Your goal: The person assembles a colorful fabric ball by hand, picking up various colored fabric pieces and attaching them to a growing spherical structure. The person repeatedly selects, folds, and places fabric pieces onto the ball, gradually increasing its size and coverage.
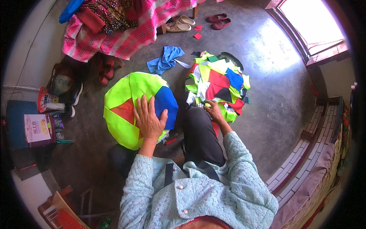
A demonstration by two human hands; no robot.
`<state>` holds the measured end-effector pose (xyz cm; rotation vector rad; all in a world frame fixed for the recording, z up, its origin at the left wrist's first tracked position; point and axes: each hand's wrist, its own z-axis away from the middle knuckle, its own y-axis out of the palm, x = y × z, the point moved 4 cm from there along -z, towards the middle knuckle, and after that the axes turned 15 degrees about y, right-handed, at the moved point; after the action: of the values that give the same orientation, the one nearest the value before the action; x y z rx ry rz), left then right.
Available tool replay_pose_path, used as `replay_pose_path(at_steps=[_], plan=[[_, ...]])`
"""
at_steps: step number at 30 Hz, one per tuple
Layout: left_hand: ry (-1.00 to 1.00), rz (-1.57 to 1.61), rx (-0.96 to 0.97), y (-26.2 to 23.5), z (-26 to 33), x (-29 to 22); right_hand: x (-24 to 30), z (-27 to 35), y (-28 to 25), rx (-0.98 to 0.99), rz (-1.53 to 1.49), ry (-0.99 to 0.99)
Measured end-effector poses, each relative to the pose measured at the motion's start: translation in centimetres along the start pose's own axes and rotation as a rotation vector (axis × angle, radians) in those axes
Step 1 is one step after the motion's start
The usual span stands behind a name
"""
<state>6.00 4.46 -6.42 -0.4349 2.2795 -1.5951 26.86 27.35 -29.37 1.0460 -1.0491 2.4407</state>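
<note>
My left hand lies flat, fingers stretched, on a round, flat-topped bundle covered in fabric pieces of neon yellow, blue and red. My right hand is at the near edge of a loose heap of fabric scraps, beside my dark-trousered knee. Its fingers curl inward, and whatever they hold is hidden. The heap mixes neon yellow, red, blue, white and black pieces. A small red stick-like object shows at the bundle's lower right edge.
A crumpled blue cloth lies on the grey floor beyond the bundle. Farther back are beige shoes, dark red shoes and small red scraps. A pink checked cloth hangs at the back left; boxes stand left.
</note>
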Motion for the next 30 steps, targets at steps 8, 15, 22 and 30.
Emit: replay_pose_path(at_steps=[8, 15, 22, 30], plan=[[-0.007, 0.015, 0.037, -0.1, -0.1, 0.0, 0.9, -3.1, 3.4, 0.023, 0.465, 0.063], [-0.002, 0.032, 0.048, -0.2, -0.4, 0.2, -2.6, -7.1, 4.3, -0.066, 0.470, -0.024], [-0.011, 0.018, 0.023, 0.1, -0.1, 0.2, -0.3, -6.8, 0.5, 0.072, -0.289, 0.062], [-0.003, 0.016, 0.009, 0.0, -0.1, 0.3, -2.0, -7.0, -4.2, -0.369, -0.419, 0.149]])
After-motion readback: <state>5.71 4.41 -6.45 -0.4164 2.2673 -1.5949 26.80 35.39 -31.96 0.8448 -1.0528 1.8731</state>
